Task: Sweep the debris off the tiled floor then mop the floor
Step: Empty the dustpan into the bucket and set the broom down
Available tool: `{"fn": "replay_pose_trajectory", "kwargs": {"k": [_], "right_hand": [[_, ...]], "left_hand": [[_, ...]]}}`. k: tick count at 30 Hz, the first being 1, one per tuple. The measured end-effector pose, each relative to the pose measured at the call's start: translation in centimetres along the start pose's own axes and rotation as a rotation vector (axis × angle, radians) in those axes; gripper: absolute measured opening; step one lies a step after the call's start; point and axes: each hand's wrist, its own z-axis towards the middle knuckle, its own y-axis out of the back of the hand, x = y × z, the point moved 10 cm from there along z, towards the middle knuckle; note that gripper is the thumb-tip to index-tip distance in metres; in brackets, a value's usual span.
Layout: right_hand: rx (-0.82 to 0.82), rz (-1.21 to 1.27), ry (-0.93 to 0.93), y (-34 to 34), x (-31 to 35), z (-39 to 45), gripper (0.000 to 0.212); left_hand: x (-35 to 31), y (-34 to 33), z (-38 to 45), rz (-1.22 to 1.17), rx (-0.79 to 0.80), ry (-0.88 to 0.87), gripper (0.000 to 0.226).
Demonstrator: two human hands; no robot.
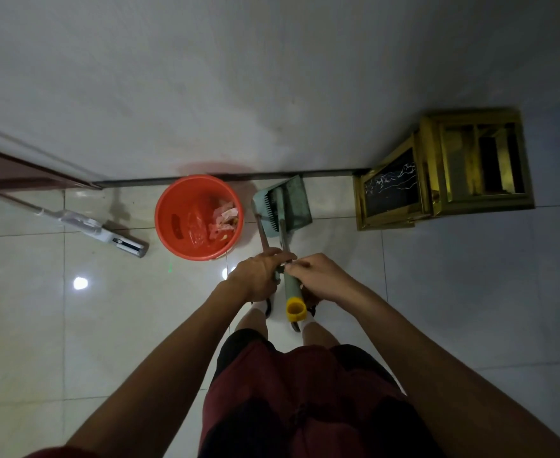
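A teal dustpan (pixel 291 200) with a comb edge stands against the wall, and two long handles rise from it toward me. My left hand (pixel 258 276) grips the thinner dustpan handle (pixel 262 236). My right hand (pixel 318 276) pinches the broom handle (pixel 292 287), which ends in a yellow cap (pixel 296 309). The broom head is hidden by the dustpan. Left of the dustpan is an orange bucket (pixel 172 206) holding wrappers and scraps. A white flat mop (pixel 106 231) leans at the far left, its head on the tiles.
A gold-framed stand (pixel 443 166) with a dark marbled panel sits at the wall on the right. A dark red door (pixel 14 173) is at the left. Glossy pale floor tiles (pixel 106 325) spread around my legs, with light glare near the bucket.
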Motion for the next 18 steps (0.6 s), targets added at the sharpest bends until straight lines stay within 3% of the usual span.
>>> {"fn": "replay_pose_trajectory", "kwargs": {"k": [5, 12, 18], "right_hand": [[-0.055, -0.026, 0.011, 1.5, -1.7, 1.0, 0.027], [-0.29, -0.216, 0.0, 5.2, -4.9, 2.5, 0.042], [-0.314, -0.334, 0.042, 6.3, -5.0, 3.4, 0.047]], "left_hand": [[-0.7, 0.0, 0.0, 0.014, -0.013, -0.016, 0.065], [-1.4, 0.8, -0.3, -0.037, -0.101, -0.041, 0.059], [-2.0, 1.9, -0.6, -0.092, -0.184, -0.024, 0.05]]}}
